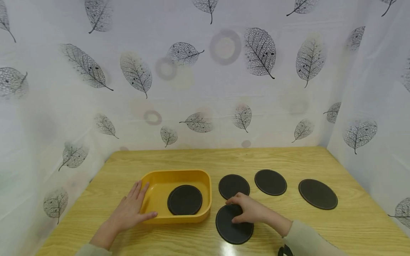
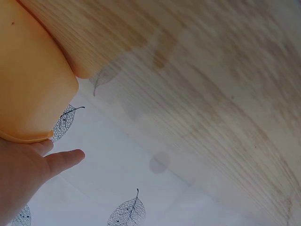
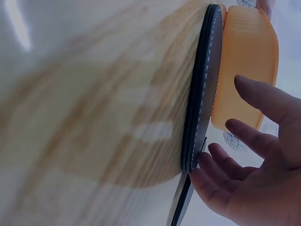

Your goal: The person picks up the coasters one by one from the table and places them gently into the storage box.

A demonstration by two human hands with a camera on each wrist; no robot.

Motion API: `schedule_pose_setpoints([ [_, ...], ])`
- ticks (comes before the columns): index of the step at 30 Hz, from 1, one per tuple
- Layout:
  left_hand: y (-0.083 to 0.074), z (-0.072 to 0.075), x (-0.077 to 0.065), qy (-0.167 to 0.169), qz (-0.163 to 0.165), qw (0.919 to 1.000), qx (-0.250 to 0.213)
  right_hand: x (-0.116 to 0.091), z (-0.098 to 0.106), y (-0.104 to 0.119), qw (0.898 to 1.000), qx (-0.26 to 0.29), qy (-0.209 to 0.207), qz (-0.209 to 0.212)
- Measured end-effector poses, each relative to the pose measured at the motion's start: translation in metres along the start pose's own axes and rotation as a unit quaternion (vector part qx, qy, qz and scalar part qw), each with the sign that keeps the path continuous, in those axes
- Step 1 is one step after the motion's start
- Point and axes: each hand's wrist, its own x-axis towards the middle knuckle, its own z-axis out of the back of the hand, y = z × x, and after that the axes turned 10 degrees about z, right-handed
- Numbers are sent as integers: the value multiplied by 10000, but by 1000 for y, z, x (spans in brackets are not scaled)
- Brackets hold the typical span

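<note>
A: Head view. Where is the nearest coaster (image 1: 234,224)?

B: Flat on the table (image 1: 352,220), at 3 o'clock of the yellow tray (image 1: 192,174). The right hand (image 1: 251,209) rests on its far edge, fingers loosely curled.

A: Handling?

B: Probably light, thin and slightly flexible; the stitched rim (image 3: 203,94) is the likely hold.

A: Left hand (image 1: 129,209)?

B: Fingers spread, pressed against the tray's 9 o'clock wall.
</note>
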Motion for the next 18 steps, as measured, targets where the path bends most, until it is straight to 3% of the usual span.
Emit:
schedule_pose_setpoints([
  [8, 0, 0, 0, -39, -14, 10000, 4, -1, -2, 3, 9991, -217, 288, -242],
  [18, -1, 0, -1, -26, -14, 10000, -9, -3, -2, 8, 9970, -559, 514, -142],
])
